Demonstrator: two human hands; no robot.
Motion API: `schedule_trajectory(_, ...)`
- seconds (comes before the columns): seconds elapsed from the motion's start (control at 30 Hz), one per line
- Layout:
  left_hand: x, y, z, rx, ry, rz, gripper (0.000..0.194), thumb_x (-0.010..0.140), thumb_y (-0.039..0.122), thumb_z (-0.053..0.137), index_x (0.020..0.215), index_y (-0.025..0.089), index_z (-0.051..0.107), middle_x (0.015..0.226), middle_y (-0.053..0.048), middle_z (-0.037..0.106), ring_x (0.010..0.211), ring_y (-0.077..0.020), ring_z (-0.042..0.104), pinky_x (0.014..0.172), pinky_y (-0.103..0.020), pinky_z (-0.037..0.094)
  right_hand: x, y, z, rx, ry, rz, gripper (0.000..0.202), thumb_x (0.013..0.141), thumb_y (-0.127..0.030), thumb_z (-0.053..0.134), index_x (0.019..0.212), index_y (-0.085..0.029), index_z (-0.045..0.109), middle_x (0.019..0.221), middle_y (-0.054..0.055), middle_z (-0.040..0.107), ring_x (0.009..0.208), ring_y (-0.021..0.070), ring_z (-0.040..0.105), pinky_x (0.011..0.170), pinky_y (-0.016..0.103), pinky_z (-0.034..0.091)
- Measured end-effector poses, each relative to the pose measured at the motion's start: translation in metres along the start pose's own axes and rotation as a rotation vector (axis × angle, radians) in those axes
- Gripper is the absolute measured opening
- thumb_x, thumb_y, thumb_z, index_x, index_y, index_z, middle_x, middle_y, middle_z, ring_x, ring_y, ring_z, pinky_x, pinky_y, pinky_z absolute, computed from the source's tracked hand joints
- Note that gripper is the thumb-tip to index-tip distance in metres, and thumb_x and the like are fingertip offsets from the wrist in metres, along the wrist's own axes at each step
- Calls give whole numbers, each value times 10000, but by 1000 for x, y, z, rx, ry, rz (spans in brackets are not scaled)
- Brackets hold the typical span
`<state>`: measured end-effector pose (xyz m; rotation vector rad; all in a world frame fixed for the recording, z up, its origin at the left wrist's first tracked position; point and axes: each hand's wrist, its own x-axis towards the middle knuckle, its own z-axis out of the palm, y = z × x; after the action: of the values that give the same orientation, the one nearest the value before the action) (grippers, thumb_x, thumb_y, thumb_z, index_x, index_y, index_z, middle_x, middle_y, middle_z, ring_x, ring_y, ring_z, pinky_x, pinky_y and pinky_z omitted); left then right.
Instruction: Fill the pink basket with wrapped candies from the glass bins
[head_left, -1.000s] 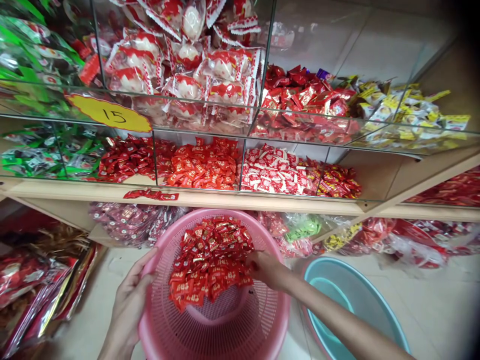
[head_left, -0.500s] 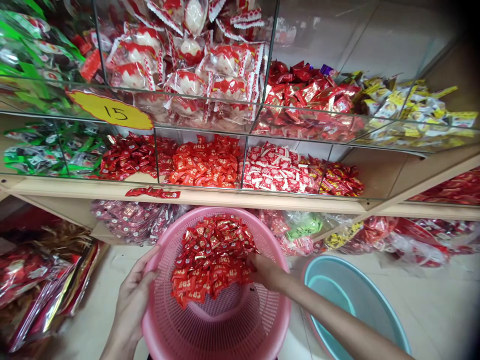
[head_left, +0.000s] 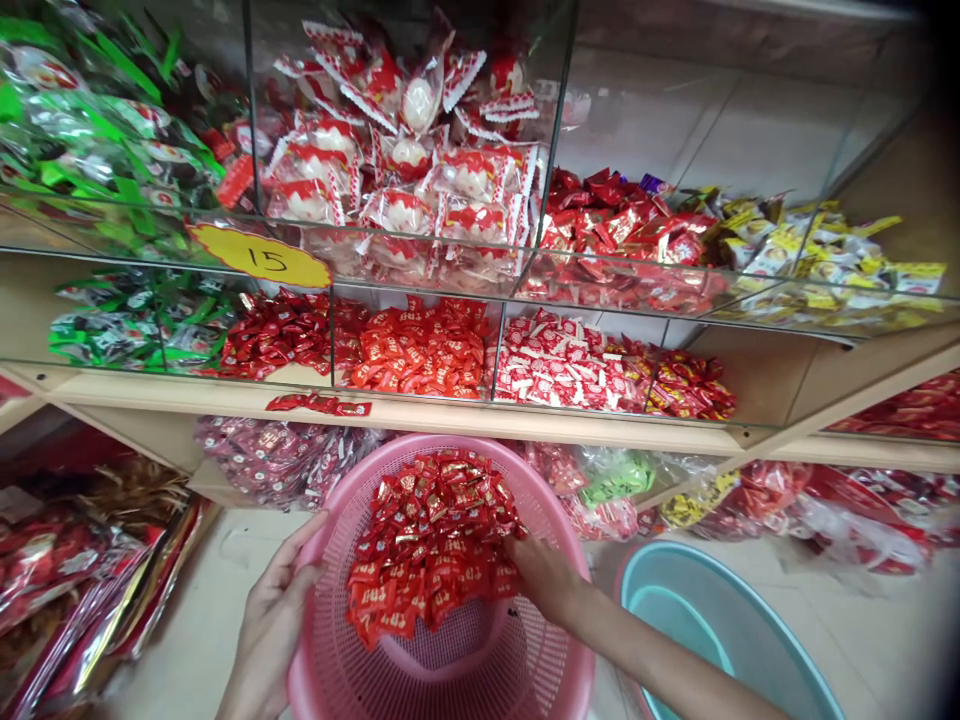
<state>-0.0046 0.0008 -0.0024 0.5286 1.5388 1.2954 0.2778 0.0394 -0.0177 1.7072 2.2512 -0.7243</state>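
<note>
A pink perforated basket (head_left: 551, 500) is below the shelf edge, with red-wrapped packets (head_left: 442, 500) heaped in its upper part. My left hand (head_left: 281, 610) grips the basket's left rim, thumb over the rim and fingers on the outside. Inside the basket, my right hand (head_left: 544, 575) touches the right side of the heap; its fingertips are hidden among the packets, so whether it grasps any cannot be made out.
Glass-fronted shelves hold red packets (head_left: 424, 345), red-and-white packets (head_left: 559, 360) and green ones (head_left: 97, 320). A yellow tag (head_left: 259, 255) reads 15. Loose packets (head_left: 319, 405) lie on the wooden ledge. A blue tub (head_left: 780, 610) stands right; bagged goods (head_left: 67, 560) lie left.
The shelves and basket appear slightly lower and further right in the view. My left hand keeps its hold on the rim, and my right hand remains at the heap's right side.
</note>
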Motion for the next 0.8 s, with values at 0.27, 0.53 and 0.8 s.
schedule_trajectory(0.27, -1, 0, 0, -21, -7, -41, 638, 658, 227, 627, 1282, 297, 518, 1226, -20, 617, 1030, -207, 613, 865, -275, 468, 12, -36, -116, -34, 340, -212, 138, 839, -198, 523, 933, -146, 610, 829, 87, 658, 742, 185, 602, 622, 261, 376)
schedule_trajectory(0.53, -6, 1, 1, 4, 37, 101, 548, 624, 208, 637, 1172, 224, 623, 1127, -50, 671, 1086, -251, 584, 927, -333, 443, 106, -88, -180, 145, 651, -114, 204, 857, -260, 506, 1040, -179, 543, 925, 93, 659, 855, 203, 616, 659, 254, 383)
schedule_trajectory(0.8, -7, 0, 1, 26, 46, 95, 529, 659, 227, 607, 1188, 222, 606, 1155, -51, 655, 1215, -257, 481, 1017, -361, 355, 148, -98, -177, 249, 664, -67, 268, 820, -330, 583, 1045, -198, 520, 935, 86, 659, 865, 210, 620, 672, 264, 410)
